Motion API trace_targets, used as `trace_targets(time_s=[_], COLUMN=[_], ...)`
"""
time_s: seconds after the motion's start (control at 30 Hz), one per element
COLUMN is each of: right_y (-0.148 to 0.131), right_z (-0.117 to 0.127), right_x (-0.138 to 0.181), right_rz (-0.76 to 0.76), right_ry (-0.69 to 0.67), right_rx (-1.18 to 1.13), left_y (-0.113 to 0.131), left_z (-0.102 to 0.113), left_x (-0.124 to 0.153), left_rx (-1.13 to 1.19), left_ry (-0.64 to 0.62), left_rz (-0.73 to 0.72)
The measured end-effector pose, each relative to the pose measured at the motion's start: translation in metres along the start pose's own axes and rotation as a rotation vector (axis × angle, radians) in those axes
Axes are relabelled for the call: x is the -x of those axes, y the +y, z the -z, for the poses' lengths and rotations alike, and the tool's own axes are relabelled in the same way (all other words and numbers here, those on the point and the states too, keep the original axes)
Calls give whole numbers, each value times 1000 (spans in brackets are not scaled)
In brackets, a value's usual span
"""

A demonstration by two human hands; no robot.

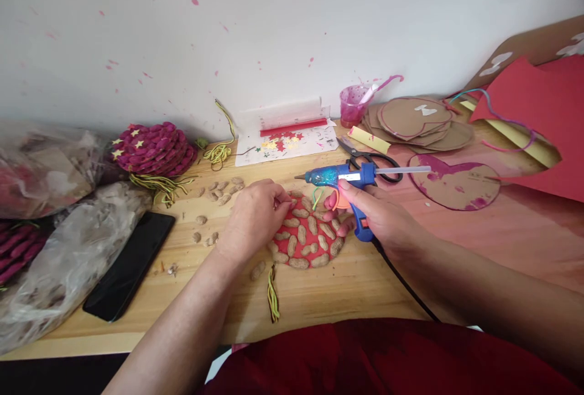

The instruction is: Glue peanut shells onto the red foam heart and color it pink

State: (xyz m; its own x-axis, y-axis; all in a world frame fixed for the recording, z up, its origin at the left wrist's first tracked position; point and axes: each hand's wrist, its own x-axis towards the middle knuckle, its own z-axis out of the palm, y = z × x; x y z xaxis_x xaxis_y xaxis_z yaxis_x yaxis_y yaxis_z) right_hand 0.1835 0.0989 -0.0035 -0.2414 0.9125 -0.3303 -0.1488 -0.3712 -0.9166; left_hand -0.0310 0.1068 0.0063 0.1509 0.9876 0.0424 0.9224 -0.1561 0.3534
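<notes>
A blue hot glue gun [340,177] is gripped in my right hand [365,209], its nozzle pointing left and a clear glue stick [404,170] jutting from the back. Below the nozzle lies a red disc [311,238] covered with several peanuts [312,225]. My left hand [260,215] is at the disc's upper left edge, fingers curled and pinched together; what they hold, if anything, is hidden. A yellow-green yarn tassel [272,297] sticks out below the disc. One loose peanut [258,270] rests left of it.
Loose peanuts [223,191] and a black phone [130,264] lie left, beside plastic bags [68,267] and a stack of purple peanut-covered pieces [155,148]. Behind are star cutouts [283,140] on paper, scissors [369,159], a stained cup [353,104] and cardboard shapes [415,121]. A black cord [406,282] trails from the gun.
</notes>
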Motion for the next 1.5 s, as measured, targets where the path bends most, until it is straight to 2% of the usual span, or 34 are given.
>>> trace_targets(time_s=[1.5], right_y=[5], right_z=[2], right_x=[-3], right_rz=[20], right_ry=[-17], right_rx=[-21], left_y=[-2], left_z=[-2], left_x=[0], left_rx=[40], left_ry=[-1], left_rz=[-51])
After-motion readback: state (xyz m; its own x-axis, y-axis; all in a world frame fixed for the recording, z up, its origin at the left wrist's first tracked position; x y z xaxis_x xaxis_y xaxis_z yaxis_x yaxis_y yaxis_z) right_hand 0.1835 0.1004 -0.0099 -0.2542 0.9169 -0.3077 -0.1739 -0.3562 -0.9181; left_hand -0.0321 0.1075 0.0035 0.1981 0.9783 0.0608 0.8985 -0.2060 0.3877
